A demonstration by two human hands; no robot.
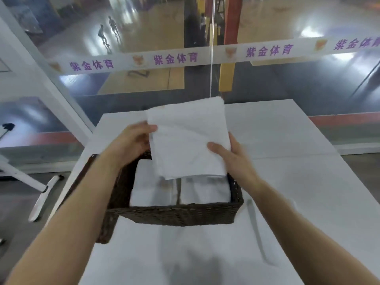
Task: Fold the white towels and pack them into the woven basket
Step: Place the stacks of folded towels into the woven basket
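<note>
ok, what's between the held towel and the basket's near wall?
Head view: a left packed towel and a right packed towel lie side by side in the basket, between its near wall and the held towel.

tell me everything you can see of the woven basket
The woven basket is dark brown wicker, rectangular and open-topped, standing upright on the white table. Two folded white towels lie side by side inside. The left hand and right hand hold another folded towel above its far half; neither plainly touches it.
</note>
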